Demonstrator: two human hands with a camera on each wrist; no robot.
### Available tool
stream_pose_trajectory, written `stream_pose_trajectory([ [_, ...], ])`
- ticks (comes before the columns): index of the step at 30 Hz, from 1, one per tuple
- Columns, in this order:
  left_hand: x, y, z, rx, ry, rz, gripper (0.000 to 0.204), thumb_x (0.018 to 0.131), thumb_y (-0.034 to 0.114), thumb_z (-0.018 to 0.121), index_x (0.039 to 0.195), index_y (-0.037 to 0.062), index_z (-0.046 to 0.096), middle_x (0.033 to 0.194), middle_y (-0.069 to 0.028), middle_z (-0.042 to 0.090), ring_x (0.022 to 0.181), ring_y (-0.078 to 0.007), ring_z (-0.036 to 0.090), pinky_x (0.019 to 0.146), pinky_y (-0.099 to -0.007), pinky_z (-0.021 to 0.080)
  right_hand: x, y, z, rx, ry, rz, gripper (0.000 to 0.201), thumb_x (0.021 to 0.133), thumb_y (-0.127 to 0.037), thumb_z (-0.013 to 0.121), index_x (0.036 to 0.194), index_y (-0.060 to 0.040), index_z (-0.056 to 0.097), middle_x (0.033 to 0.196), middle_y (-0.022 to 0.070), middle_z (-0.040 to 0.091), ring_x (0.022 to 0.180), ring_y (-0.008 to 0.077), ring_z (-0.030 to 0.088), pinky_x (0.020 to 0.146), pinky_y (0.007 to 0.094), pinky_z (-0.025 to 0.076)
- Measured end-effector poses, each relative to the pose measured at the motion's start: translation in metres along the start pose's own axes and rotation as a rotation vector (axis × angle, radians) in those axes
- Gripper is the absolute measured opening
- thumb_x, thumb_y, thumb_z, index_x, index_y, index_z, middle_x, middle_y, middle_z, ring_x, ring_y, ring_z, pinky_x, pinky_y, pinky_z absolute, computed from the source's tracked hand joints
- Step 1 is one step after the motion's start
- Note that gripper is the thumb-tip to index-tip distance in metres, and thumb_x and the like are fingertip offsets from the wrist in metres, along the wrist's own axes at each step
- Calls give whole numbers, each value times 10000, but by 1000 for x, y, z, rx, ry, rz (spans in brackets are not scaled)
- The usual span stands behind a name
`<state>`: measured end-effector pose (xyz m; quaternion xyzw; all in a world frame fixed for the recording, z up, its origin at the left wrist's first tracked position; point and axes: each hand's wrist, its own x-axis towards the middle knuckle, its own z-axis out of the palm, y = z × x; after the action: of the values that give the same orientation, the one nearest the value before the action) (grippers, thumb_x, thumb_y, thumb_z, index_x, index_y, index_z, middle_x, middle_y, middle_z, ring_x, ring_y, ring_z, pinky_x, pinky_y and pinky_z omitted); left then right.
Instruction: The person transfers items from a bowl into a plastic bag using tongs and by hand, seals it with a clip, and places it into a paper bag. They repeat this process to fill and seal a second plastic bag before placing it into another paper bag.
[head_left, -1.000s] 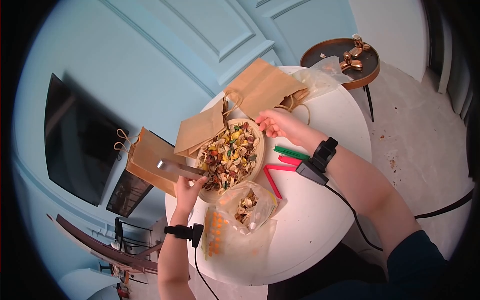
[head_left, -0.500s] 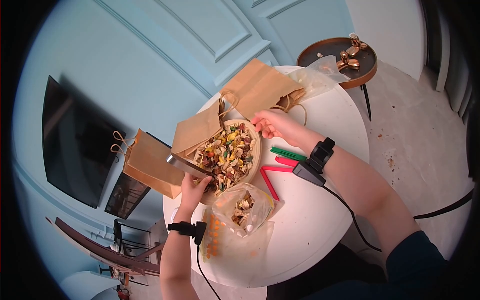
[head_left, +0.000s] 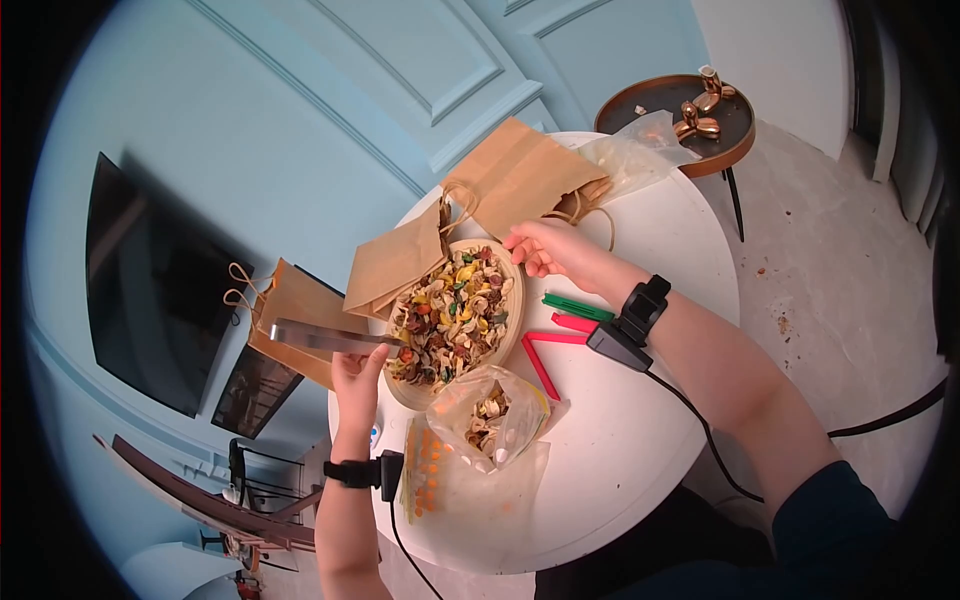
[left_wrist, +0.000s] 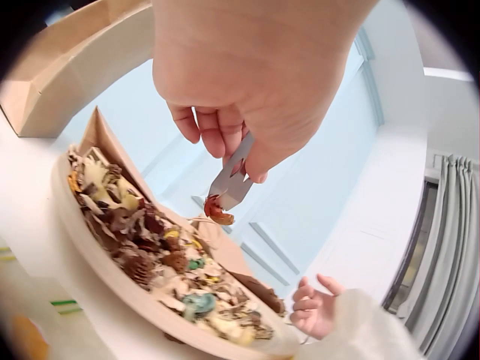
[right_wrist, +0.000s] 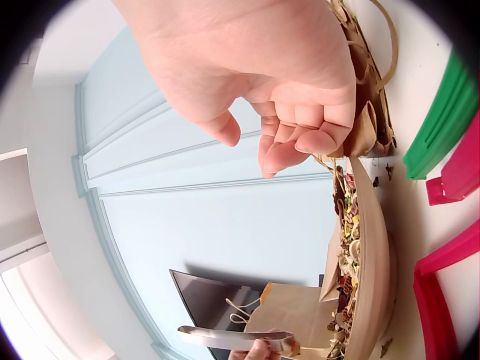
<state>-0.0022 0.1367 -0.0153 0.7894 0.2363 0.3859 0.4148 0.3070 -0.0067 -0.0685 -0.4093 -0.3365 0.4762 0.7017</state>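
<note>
My left hand (head_left: 357, 385) holds a pair of metal tongs (head_left: 315, 337) by the near left rim of a round, pale wooden bowl (head_left: 516, 312). Dried petals, cones and other potpourri (head_left: 455, 315) fill the bowl. In the left wrist view, a reddish-orange dried piece (left_wrist: 219, 212) sits between the tong tips, above the heap. Beyond the bowl's right rim is my right hand (head_left: 560, 250), its fingers loosely curled around nothing. A clear plastic bag (head_left: 492, 418) with some pale dried pieces inside stands open in front of the bowl.
Brown paper bags (head_left: 525, 175) stand behind and left of the bowl. A green sealing clip (head_left: 578, 306) and pink clips (head_left: 545, 370) lie right of it on the white round table (head_left: 620, 430). A dark side table (head_left: 740, 150) bears shiny balloon-animal figures.
My left hand moved the tongs rightward over the potpourri, then drew them back left to the bowl's edge, changing their tilt. My right hand stays beside the rim.
</note>
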Motion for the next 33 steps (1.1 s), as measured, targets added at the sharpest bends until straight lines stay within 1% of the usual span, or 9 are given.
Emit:
stream_pose_trajectory([
  [4,-23,45,19,-97,41,9,321,839,33,666,1111,5,498,968,-69,631,909,-141,595,847,-290,459,1,1,-1,-8,-6,3,289,875,-333,520,924,-56,586,796,24,585,604,93,535,570,226,414],
  [6,-42,65,26,-162,-18,38,316,836,28,644,1119,17,505,1058,-99,634,966,-173,612,904,-311,451,-1,-1,-1,-12,3,6,290,877,-332,518,926,-55,586,797,24,584,604,94,534,570,226,413],
  [10,-70,82,40,-178,-158,25,413,795,41,690,1151,30,481,1014,-52,595,932,-155,560,884,-310,430,-2,-2,0,-13,5,6,304,911,-320,493,979,-34,570,794,24,582,621,97,510,583,222,408],
  [12,-68,70,35,-122,-190,29,441,781,25,699,1158,44,472,997,-32,567,915,-142,530,873,-294,420,-1,-1,-1,-8,9,6,295,895,-321,503,954,-41,576,797,24,580,610,96,518,575,224,410],
  [15,-47,51,23,-101,27,10,362,788,15,706,1085,47,503,999,-49,582,931,-133,558,847,-281,456,-1,0,-1,-7,13,9,287,880,-322,512,929,-48,582,801,26,578,605,95,527,570,228,413],
  [21,17,-15,-7,120,117,-98,339,812,70,705,1087,27,512,926,-51,634,846,-117,590,781,-264,460,2,2,-3,-8,-3,-1,290,879,-326,511,931,-49,581,800,26,578,617,93,530,576,225,413],
  [28,42,-79,-15,265,106,-90,392,788,91,725,1102,10,505,932,-51,636,824,-122,593,732,-271,468,3,2,-4,-6,-4,-1,294,877,-329,513,933,-50,584,799,27,582,618,93,532,576,225,412],
  [30,45,-85,-14,271,134,-20,393,776,106,734,1086,2,518,928,-61,641,816,-128,598,720,-277,475,2,1,-3,-7,0,5,294,876,-329,513,933,-50,584,798,28,583,618,92,532,576,224,411],
  [33,47,-87,-14,425,124,-65,366,774,110,733,1060,-4,534,918,-77,647,803,-137,605,708,-279,482,1,1,-3,-8,-3,7,294,875,-330,514,930,-50,585,798,28,583,615,93,532,574,222,410],
])
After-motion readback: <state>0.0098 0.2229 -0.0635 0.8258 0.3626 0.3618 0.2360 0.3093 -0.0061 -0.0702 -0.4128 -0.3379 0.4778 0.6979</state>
